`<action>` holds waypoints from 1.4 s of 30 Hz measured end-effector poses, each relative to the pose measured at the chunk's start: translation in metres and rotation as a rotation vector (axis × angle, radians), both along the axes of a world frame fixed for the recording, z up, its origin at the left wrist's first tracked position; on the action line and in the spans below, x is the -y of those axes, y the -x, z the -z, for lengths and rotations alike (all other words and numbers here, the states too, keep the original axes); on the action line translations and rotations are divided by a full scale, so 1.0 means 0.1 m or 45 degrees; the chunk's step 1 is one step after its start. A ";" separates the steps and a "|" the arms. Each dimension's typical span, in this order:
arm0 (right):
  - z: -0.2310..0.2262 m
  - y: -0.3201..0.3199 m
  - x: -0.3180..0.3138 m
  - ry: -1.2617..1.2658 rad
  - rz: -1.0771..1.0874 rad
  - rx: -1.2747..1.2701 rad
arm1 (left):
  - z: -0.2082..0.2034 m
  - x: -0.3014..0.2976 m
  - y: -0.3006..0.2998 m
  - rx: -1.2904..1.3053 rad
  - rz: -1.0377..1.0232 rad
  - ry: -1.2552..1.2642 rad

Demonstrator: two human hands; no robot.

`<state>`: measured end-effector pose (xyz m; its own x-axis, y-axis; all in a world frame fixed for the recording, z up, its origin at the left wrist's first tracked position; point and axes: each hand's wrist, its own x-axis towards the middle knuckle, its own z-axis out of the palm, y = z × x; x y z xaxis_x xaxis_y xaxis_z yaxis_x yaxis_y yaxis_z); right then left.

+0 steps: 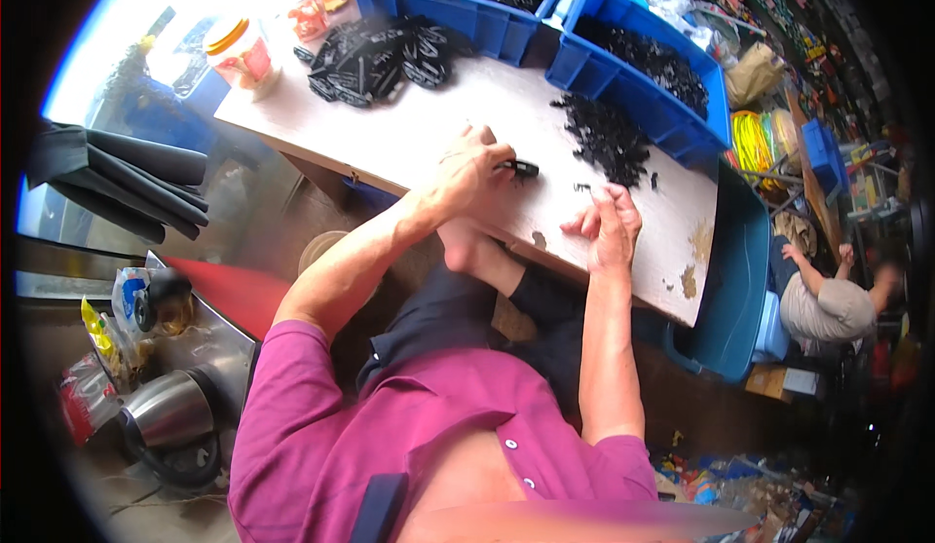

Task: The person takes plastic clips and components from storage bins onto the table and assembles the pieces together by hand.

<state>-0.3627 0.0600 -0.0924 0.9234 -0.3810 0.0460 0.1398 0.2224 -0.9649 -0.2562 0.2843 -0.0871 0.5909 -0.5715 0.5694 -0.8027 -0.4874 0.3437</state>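
My left hand (471, 175) is closed on a black plastic part (524, 169), a short elongated piece held just above the white tabletop. To its right, my right hand (614, 229) has its fingers curled and thumb and forefinger together; whatever is between them is too small to tell. A tiny black piece (582, 187) shows beside those fingertips. Beyond the right hand lies a loose heap of small black pieces (606, 142). Longer black plastic parts (375, 64) are piled at the far left of the table.
Two blue bins, one at the back (443, 9) and one at the back right (643, 105), hold black parts. A jar with an orange lid (240, 61) stands at the far left corner. A teal tub (726, 275) adjoins the table's right edge. Another person (828, 307) sits farther right.
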 end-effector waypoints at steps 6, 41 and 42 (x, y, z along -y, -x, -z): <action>-0.12 -0.03 -0.04 -0.237 0.020 0.075 | -0.02 0.36 0.36 -1.052 0.081 0.679; -0.04 0.00 0.11 -0.106 -0.028 -0.109 | -0.10 0.90 0.46 -2.000 0.165 1.128; -0.05 0.00 0.10 -0.096 -0.025 -0.126 | -0.09 0.90 0.46 -1.996 0.174 1.146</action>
<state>-0.3626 0.0505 -0.0874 0.9295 -0.3615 -0.0737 0.0397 0.2964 -0.9542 -0.3018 0.1946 -0.0782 0.8060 -0.5219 -0.2793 0.4752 0.2892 0.8310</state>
